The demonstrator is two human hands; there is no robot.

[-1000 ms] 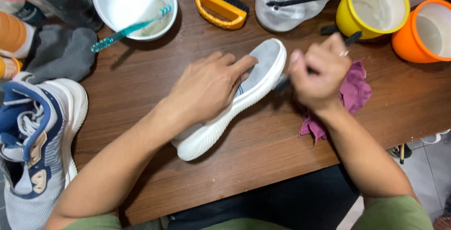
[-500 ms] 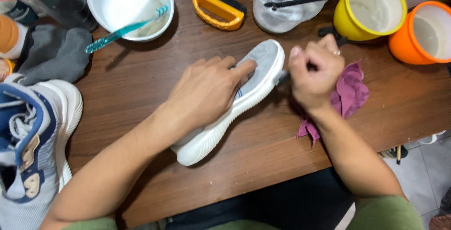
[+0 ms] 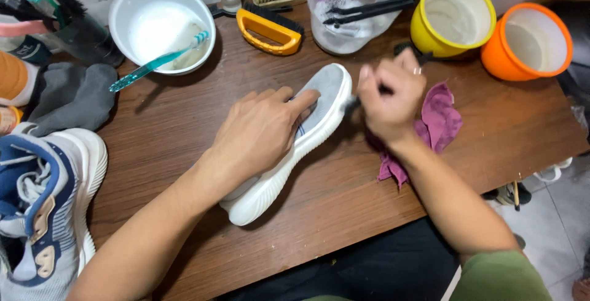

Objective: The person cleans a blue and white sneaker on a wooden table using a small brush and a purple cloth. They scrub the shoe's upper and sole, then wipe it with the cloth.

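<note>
The white knit slip-on shoe (image 3: 295,147), lying on the brown wooden table (image 3: 184,153), is pinned flat by the left hand (image 3: 261,132). The right hand (image 3: 387,95), fisted on a dark-handled brush (image 3: 351,103), has been shifted slightly along the toe since a moment ago, so scrubbing is judged ongoing.

The left hand (image 3: 261,132) presses down on a white shoe (image 3: 289,153). The right hand (image 3: 388,98) grips a small dark brush (image 3: 351,103) at its toe.
</note>
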